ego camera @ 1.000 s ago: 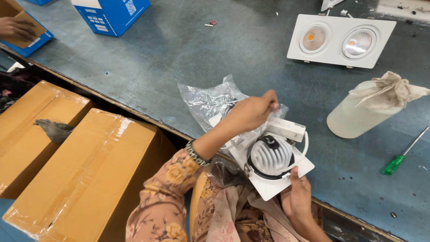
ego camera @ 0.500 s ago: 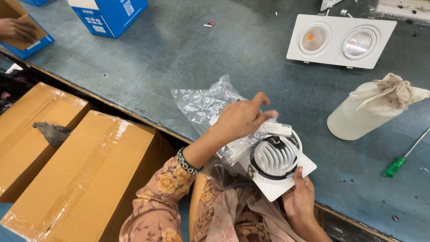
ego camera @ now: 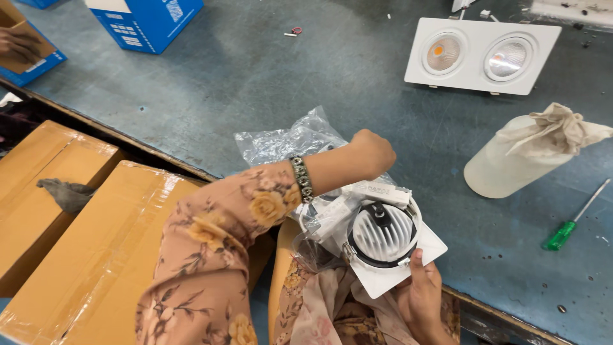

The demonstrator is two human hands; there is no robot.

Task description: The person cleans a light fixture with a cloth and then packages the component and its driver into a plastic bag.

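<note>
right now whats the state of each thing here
left hand: fisted over the plastic bag
right hand: gripping the lamp plate's near edge
lamp: face down, finned back up
plastic bag: crumpled, partly under the lamp
twin lamp: face up, unlit
bottle: lying on its side, rag at its mouth
screwdriver: lying flat, untouched
</note>
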